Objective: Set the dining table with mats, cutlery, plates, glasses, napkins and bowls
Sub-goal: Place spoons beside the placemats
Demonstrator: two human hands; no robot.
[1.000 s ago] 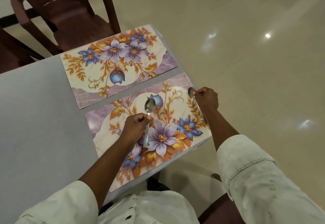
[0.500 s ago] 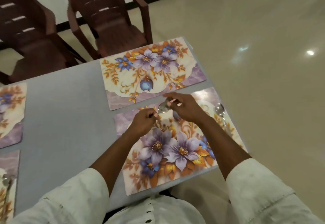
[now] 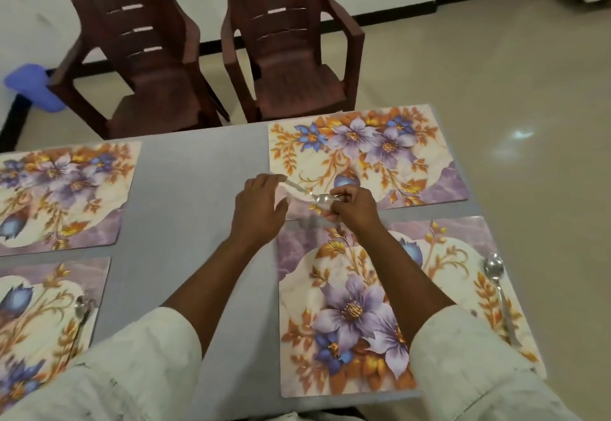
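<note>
We see the right hand (image 3: 355, 210) pinching the bowl of a steel spoon (image 3: 315, 196) above the near edge of the far right floral placemat (image 3: 367, 156). The left hand (image 3: 259, 210) hovers beside its handle, fingers relaxed and seemingly not gripping, though blur clouds this. Another spoon (image 3: 497, 291) lies on the near right placemat (image 3: 380, 304), along its right side.

Purple-and-orange floral mats (image 3: 367, 152), grey table (image 3: 198, 195)

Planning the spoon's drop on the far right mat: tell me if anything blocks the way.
Nothing visible does. The spoon, pinched by the right hand, hangs over the far right mat, whose surface is bare.
</note>
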